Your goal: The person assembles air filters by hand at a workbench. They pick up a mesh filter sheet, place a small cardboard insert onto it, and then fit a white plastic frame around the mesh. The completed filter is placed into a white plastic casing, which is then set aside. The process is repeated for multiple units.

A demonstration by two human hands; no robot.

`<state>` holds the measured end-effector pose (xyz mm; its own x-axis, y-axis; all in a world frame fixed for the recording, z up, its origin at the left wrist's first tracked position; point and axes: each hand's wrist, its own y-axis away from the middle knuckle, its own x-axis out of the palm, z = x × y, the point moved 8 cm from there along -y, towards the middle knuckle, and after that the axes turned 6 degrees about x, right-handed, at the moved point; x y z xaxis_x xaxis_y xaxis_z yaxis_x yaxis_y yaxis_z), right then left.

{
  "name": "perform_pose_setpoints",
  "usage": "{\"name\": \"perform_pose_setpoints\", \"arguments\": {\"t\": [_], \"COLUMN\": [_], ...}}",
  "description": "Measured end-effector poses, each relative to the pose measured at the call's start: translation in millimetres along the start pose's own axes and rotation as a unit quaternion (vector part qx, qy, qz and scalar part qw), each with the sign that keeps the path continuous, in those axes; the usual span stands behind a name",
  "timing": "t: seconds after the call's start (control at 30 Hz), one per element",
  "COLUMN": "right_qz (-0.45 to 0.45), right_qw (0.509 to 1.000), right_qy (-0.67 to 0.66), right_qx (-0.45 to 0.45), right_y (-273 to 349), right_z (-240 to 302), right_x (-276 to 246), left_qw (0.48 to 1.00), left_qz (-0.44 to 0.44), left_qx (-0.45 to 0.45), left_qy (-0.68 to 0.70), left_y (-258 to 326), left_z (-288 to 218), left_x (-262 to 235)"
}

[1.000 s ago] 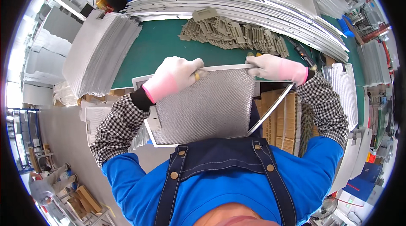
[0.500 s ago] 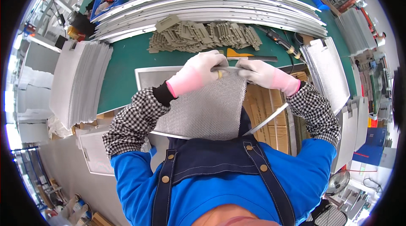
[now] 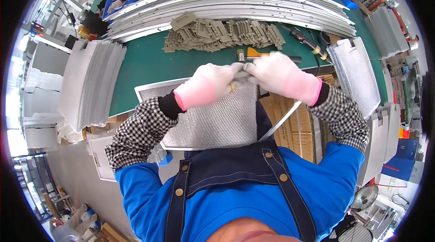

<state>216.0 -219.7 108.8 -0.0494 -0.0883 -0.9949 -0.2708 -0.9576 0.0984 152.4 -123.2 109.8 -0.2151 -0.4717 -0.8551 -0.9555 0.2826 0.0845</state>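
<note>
A silver metal mesh panel (image 3: 219, 119) rests in front of my body, with pale metal frame strips along its left and near edges. My left hand (image 3: 210, 84), in a white glove with a pink cuff, is closed on the panel's far edge near its right corner. Beside it, my gloved right hand (image 3: 278, 75) is closed at the same corner, fingertips almost touching the left ones. What lies between the fingers is partly hidden; it looks like the frame's edge. A loose-ended frame strip (image 3: 283, 119) slants from the panel's near right corner up toward my right wrist.
Just beyond my hands lie a hammer (image 3: 240, 55) and an orange scraper-like piece (image 3: 254, 52). Farther back are a heap of grey-beige plastic pieces (image 3: 217, 33), stacked metal strips (image 3: 226, 6) and a power tool (image 3: 302, 38). Mesh stacks stand left (image 3: 90, 83) and right (image 3: 355, 70); cardboard (image 3: 294, 135) sits below.
My right hand has shifted left and over the corner, closer to my left hand. The panel lies flatter with more of its left frame showing, and the loose strip has swung slightly upward.
</note>
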Motion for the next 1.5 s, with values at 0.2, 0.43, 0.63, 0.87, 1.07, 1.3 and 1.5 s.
{"name": "perform_pose_setpoints", "arguments": {"t": [0.2,0.43,0.63,0.87,1.07,1.3,1.5], "right_qz": [-0.073,-0.328,-0.481,-0.462,-0.459,-0.172,-0.16], "right_qw": [0.948,0.806,0.814,0.836,0.838,0.896,0.959], "right_qy": [-0.31,-0.487,-0.28,-0.264,-0.252,-0.354,0.07], "right_qx": [0.0,-0.075,-0.168,-0.134,-0.152,-0.208,0.225], "right_y": [69.5,15.9,24.0,30.4,29.7,-2.1,7.8], "right_z": [20.4,125.5,188.8,164.0,156.1,89.0,-130.4], "right_x": [-39.4,-62.9,-89.3,-82.9,-86.5,-67.8,53.9], "left_qw": [0.937,0.624,0.686,0.654,0.665,0.619,0.469], "left_qz": [-0.265,-0.669,-0.37,-0.457,-0.427,-0.345,-0.368], "left_qx": [-0.193,0.095,0.344,0.295,0.323,0.311,0.391], "left_qy": [0.123,0.392,0.524,0.526,0.52,0.634,0.701], "left_y": [135.2,267.7,275.0,249.6,239.6,237.8,180.5], "left_z": [123.6,151.2,124.7,131.3,130.2,168.5,182.7], "left_x": [-45.2,-135.0,-130.4,-124.1,-131.6,-124.9,-110.1]}}
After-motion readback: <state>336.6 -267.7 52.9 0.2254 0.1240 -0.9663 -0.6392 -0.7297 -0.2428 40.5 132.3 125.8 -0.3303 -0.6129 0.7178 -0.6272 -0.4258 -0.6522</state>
